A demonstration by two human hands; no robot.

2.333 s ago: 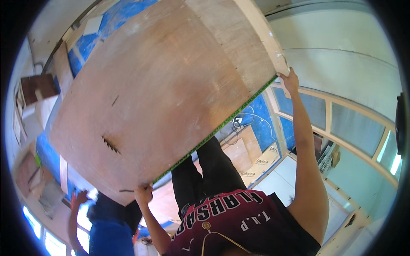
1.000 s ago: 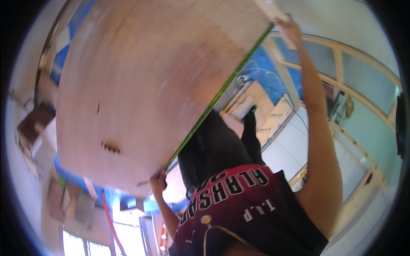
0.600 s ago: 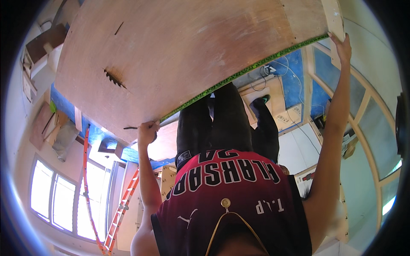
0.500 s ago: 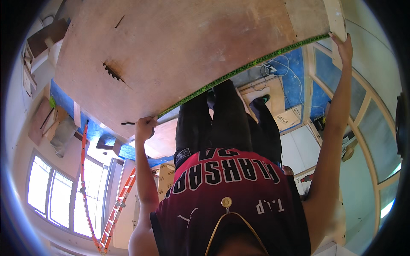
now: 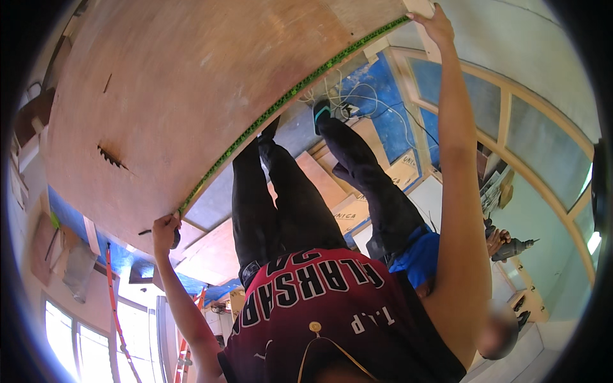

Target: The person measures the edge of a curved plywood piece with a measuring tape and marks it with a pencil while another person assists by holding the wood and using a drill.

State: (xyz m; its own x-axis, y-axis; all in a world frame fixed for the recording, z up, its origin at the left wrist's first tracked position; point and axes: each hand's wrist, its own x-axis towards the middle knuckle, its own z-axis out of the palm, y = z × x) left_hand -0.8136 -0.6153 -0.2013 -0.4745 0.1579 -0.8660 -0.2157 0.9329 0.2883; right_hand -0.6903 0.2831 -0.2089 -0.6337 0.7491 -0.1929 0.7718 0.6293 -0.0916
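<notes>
A green tape measure is stretched along the near edge of a large wooden tabletop. My left hand is closed around its dark case at the left end of the edge. A thin dark item sticks out beside that hand; its kind is unclear. At the far right corner, my right hand pinches the other end of the tape against the wood, thumb and fingers closed. A toothed saw blade rises through a slot in the tabletop, well apart from both hands.
A co-worker in a blue shirt is close on my right, with a drill in hand. Cables, wood panels and blue sheeting cover the floor. An orange ladder stands at left, a wooden frame at right.
My view has shifted, so the tabletop and both hands sit further left. The co-worker with the drill has come into sight on the right. Both hands keep hold of the stretched tape.
</notes>
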